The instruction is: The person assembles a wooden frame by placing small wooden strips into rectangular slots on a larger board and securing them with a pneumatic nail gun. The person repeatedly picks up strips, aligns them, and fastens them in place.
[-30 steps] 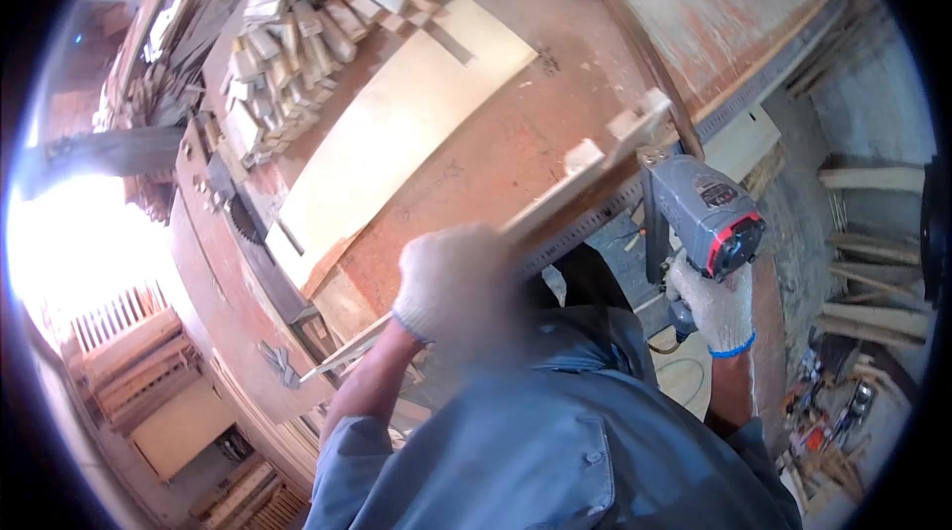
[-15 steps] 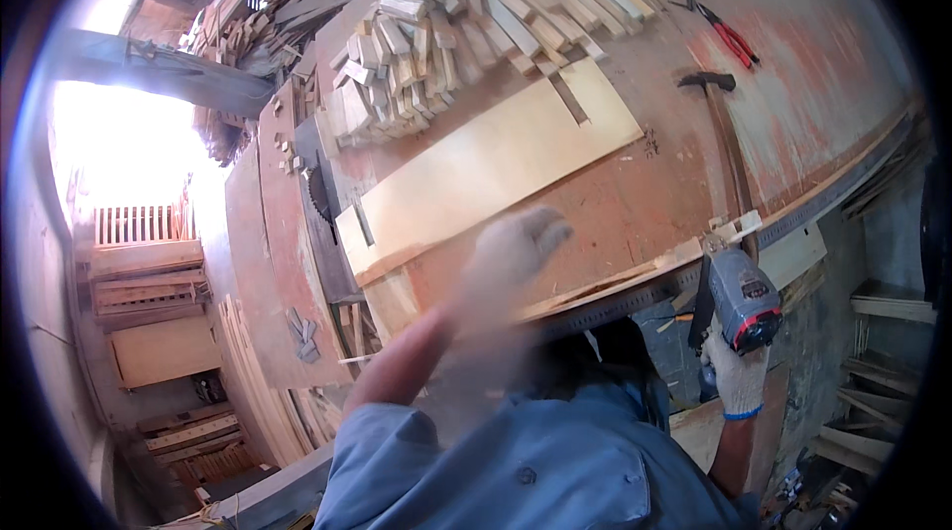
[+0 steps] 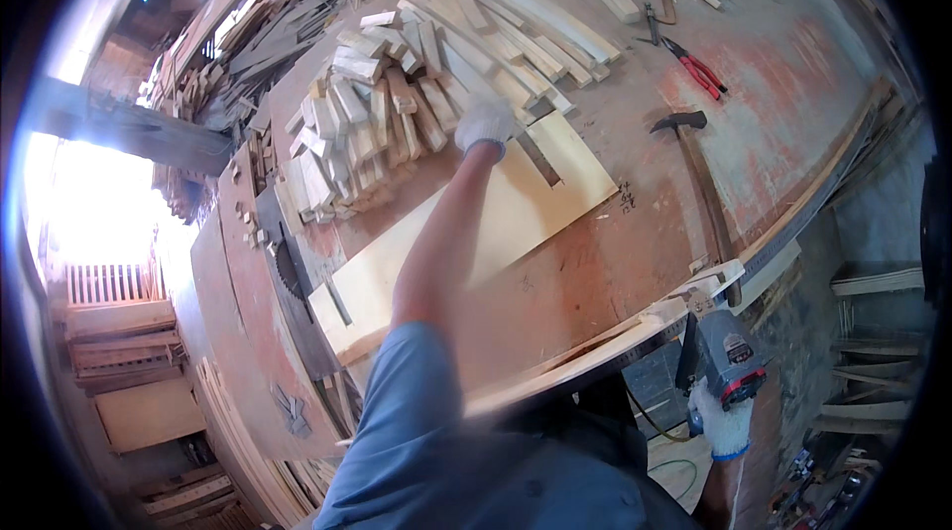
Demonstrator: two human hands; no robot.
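My left hand [image 3: 486,125], in a white glove, is stretched out over the far edge of a pale plywood board [image 3: 466,223] with two slots. It is beside a heap of short wooden blocks [image 3: 382,99]; its fingers are blurred, so their grip is unclear. At the table's front edge, my gloved right hand [image 3: 722,419] is closed round the handle of a grey and black nail gun [image 3: 729,356] with red trim. The tool's nose is near a small light wood piece [image 3: 716,282] and a long wood strip [image 3: 555,359] along that edge.
A hammer [image 3: 699,173] lies right of the board, its handle reaching the front edge. Farther back are red-handled pliers [image 3: 699,69], a clamp [image 3: 662,4] and a wooden block [image 3: 615,0]. A saw blade [image 3: 288,272] sits at the left of the table [image 3: 575,282].
My left hand has moved away from my body, across the board to the block heap. The nail gun stays in my right hand at the front edge. The whole view has shifted.
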